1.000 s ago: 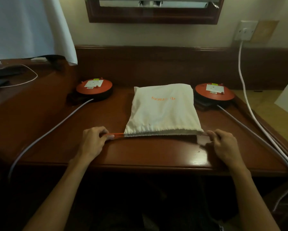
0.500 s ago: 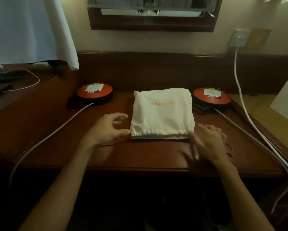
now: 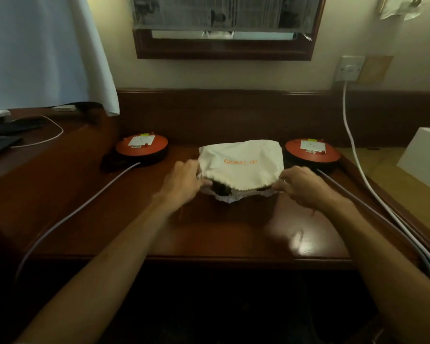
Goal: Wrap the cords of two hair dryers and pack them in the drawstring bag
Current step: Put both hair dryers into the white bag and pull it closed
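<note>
A second ago both hands pulled the cords taut and the drawstring bag (image 3: 241, 167) lay cinched flat on the worktop (image 3: 234, 234); now the left hand (image 3: 184, 181) and right hand (image 3: 301, 183) pinch its mouth open, something dark showing inside, so closing looks undone

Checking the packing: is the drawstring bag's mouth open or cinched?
Open: both hands spread the drawstring bag mouth; something dark shows inside.
</note>
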`<state>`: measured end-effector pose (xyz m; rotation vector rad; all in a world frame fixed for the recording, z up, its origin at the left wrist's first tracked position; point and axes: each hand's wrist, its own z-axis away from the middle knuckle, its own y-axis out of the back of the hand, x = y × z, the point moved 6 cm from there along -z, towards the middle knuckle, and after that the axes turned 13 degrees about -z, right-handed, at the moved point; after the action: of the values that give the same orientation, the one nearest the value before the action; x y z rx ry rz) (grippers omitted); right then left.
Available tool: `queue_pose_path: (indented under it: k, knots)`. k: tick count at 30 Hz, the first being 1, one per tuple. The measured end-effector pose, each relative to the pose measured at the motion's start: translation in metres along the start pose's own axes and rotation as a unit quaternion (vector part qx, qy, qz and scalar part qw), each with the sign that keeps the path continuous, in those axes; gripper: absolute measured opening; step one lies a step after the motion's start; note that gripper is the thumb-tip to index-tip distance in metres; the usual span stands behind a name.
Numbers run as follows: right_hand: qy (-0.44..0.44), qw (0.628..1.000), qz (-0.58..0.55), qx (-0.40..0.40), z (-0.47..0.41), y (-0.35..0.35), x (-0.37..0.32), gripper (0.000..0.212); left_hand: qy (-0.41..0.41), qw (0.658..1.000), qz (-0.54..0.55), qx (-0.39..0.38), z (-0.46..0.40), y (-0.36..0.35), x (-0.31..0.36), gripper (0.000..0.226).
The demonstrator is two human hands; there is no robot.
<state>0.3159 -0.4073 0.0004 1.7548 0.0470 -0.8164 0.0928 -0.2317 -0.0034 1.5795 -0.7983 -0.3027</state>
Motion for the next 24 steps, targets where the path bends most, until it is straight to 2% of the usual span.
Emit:
queue_pose_path:
  k: [2, 5, 13, 20, 24]
  knots:
    - [0.027, 0.999, 0.035, -0.018, -0.015, 0.028, -0.019, 0.021, -0.048, 0.999, -0.006, 0.016, -0.018, 0.039, 0.015, 0.039]
    - [0.03, 0.999, 0.004, 0.013, -0.031, 0.081, -0.033, 0.025, -0.105, 0.994, -0.003, 0.03, -0.039, 0.091, 0.027, 0.04]
    - [0.032, 0.991, -0.108, 0.066, -0.035, 0.135, -0.031, 0.036, -0.119, 0.986, 0.054, 0.099, -0.07, 0.134, -0.014, 0.017]
    - [0.036, 0.982, -0.131, 0.128, -0.039, 0.144, -0.014, 0.033, -0.1, 0.98, 0.019, 0.173, -0.08, 0.142, -0.033, 0.015]
    - [0.047, 0.979, -0.123, 0.158, -0.041, 0.161, -0.012, 0.03, -0.114, 0.976, -0.026, 0.185, -0.088, 0.155, -0.038, 0.017]
